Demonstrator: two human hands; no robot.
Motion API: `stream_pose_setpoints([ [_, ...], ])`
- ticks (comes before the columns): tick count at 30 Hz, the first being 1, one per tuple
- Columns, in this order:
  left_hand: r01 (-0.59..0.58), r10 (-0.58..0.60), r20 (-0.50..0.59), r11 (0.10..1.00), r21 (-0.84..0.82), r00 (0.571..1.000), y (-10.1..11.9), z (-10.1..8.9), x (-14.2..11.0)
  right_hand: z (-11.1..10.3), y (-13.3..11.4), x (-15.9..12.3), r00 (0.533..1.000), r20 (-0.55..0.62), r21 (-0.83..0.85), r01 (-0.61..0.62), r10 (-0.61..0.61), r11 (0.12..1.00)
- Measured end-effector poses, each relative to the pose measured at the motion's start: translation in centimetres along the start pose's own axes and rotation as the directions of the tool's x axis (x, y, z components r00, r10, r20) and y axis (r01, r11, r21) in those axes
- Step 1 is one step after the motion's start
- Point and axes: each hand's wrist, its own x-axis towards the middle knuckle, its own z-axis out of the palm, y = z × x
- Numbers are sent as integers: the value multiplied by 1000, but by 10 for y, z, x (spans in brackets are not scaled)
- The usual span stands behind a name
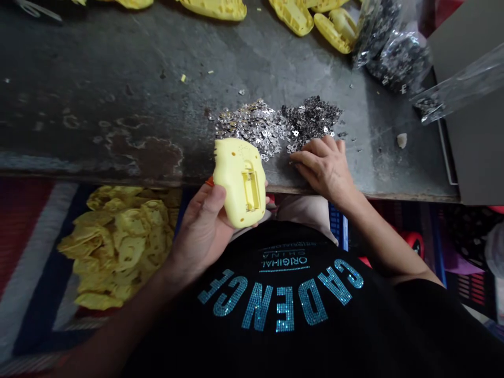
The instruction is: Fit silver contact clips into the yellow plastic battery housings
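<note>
My left hand [205, 226] is wrapped round a pale yellow plastic casing [232, 184], holding it up just over the table's front edge. Its face with an uncovered battery compartment [252, 189] is turned towards me, and metal springs or contacts show inside. A bit of orange [210, 181] shows beside my left fingers. My right hand [325, 165] is on the tabletop, index finger and thumb pinched close together; a tiny glint shows at the tips, too small to name. Just beyond it lie a heap of dark metal pieces [311, 118] and a heap of shiny silver ones [252, 123].
More yellow casing halves [214, 8] lie along the back of the grey table [98, 58]. Clear bags of small metal parts [399, 60] stand at the back right, beside a grey box [472, 131]. Below the table at left is a pile of yellow casings [122, 247].
</note>
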Motion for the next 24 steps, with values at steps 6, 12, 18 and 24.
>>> stream_pose_setpoints([
  [6,7,-6,-26,1000,19,1000,1,1,-3,-3,-9,-11,997,46,18,61,-62,998],
  [12,10,-10,13,999,39,1000,0,-1,-2,-14,-14,-41,995,45,91,88,-92,992],
  [18,49,-50,32,998,40,998,-5,-3,0,-8,-19,-52,1000,28,139,1,-5,990],
  [24,84,-84,16,996,7,996,-7,0,1,2,-26,-61,994,-100,202,-21,42,979],
])
